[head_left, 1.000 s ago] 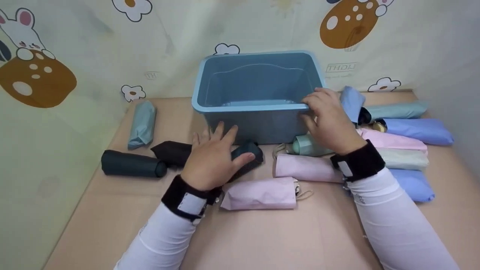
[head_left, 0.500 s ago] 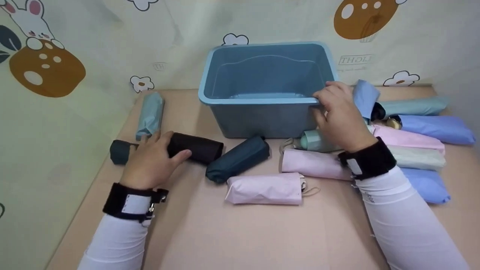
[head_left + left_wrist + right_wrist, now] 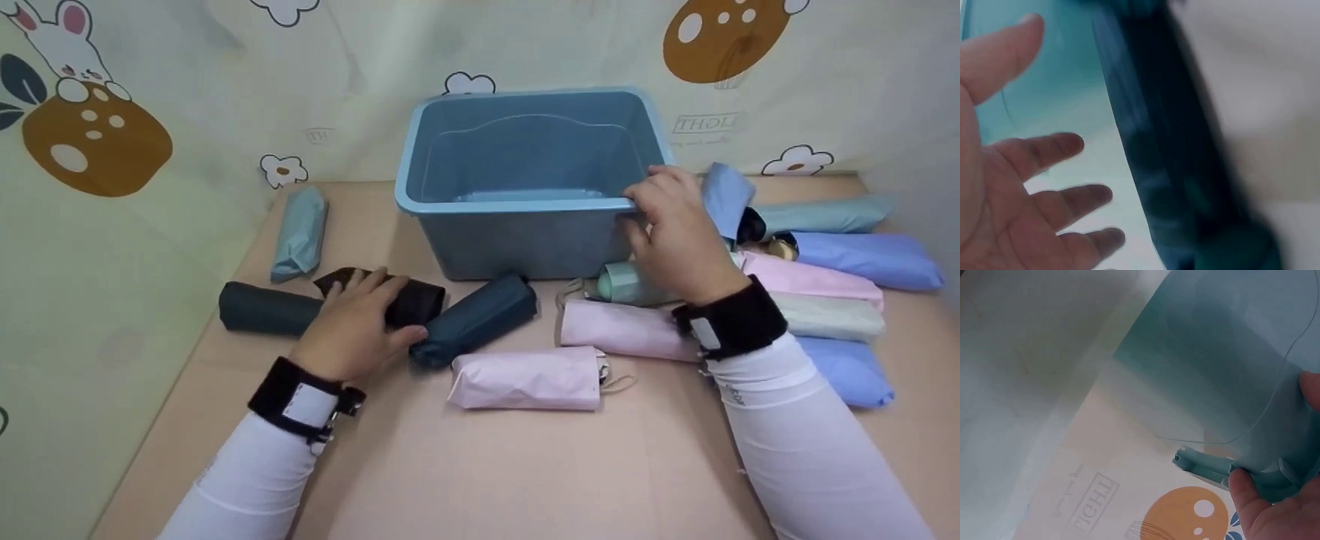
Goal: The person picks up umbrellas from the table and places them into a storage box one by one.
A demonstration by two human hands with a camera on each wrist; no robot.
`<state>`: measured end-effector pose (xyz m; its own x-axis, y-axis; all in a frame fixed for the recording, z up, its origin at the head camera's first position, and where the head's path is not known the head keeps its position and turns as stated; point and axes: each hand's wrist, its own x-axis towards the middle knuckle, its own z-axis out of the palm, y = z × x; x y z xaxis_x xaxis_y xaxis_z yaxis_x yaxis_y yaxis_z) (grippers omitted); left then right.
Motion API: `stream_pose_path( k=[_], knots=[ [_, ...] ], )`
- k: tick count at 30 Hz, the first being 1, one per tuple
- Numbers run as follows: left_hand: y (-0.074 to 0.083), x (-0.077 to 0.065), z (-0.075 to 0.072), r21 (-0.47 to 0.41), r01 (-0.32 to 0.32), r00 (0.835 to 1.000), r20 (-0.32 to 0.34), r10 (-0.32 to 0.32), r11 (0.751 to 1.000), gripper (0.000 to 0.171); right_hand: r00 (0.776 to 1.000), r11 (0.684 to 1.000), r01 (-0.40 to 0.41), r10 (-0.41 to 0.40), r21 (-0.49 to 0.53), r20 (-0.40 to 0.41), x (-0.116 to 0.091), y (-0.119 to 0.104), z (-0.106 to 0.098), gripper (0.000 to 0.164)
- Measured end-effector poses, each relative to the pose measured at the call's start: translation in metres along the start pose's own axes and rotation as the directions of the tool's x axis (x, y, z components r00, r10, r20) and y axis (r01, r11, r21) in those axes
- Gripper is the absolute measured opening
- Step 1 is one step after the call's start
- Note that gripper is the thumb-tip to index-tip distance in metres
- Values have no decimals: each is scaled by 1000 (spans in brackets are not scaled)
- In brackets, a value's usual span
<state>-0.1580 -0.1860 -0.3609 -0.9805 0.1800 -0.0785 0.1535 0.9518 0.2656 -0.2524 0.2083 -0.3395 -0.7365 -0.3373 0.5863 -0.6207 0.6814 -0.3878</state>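
My right hand (image 3: 675,236) grips the front right corner of a blue plastic bin (image 3: 517,244), fingers over the rim and thumb against its outer wall. Nothing shows inside the bin. The left hand (image 3: 352,322) lies over a folded black umbrella (image 3: 416,304) and hides part of it. Its thumb tip overlaps the near end of a slanted dark teal umbrella (image 3: 480,319). Another dark folded umbrella (image 3: 262,309) lies left of that hand. In the left wrist view, the fingers (image 3: 1072,202) are straight and apart, with a dark umbrella (image 3: 1157,140) beyond them.
A light teal umbrella (image 3: 298,234) lies at the back left. In front of the bin are two pink umbrellas, one nearer (image 3: 529,379), one farther right (image 3: 626,330). Several more umbrellas, including a blue one (image 3: 866,259), crowd the right side. A patterned sheet (image 3: 360,97) backs the table.
My left hand swung left from near the bin to the left-hand dark umbrella, then came back right over the black one. My right hand has stayed on the rim.
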Motion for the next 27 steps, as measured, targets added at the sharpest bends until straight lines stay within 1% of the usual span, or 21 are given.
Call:
stream_pose_path(
  k=[3, 6, 8, 11, 15, 21, 24, 27],
  knots=[
    [17, 1, 9, -7, -69, 998, 13, 69, 998, 79, 1000, 1000, 4, -4, -2, 1, 0, -1, 0, 12],
    [30, 4, 19, 5, -134, 991, 30, 134, 991, 76, 1000, 1000, 20, -20, -17, 1, 1, -1, 0, 12],
    [36, 6, 25, 16, -163, 986, 32, 162, 987, 73, 1000, 999, 28, -28, -25, 0, 0, 0, 0, 12],
    [42, 9, 33, 37, -198, 980, 7, 198, 979, 69, 999, 999, 35, -35, -30, -1, 0, 0, 0, 12],
    [48, 12, 37, 69, -209, 977, -16, 211, 975, 66, 1000, 1000, 19, -19, -22, -4, 1, -2, 1, 12],
    [57, 18, 40, 98, -212, 977, -4, 213, 972, 70, 1000, 1000, -13, 13, 3, 14, 0, -3, 1, 17],
    [57, 22, 43, 116, -214, 976, -8, 217, 970, 71, 1000, 999, -21, 20, 46, 12, 0, -2, 1, 20],
    [57, 25, 47, 128, -222, 974, -21, 226, 967, 69, 999, 993, -38, 39, 116, -7, 1, -3, 1, 22]
  ],
)
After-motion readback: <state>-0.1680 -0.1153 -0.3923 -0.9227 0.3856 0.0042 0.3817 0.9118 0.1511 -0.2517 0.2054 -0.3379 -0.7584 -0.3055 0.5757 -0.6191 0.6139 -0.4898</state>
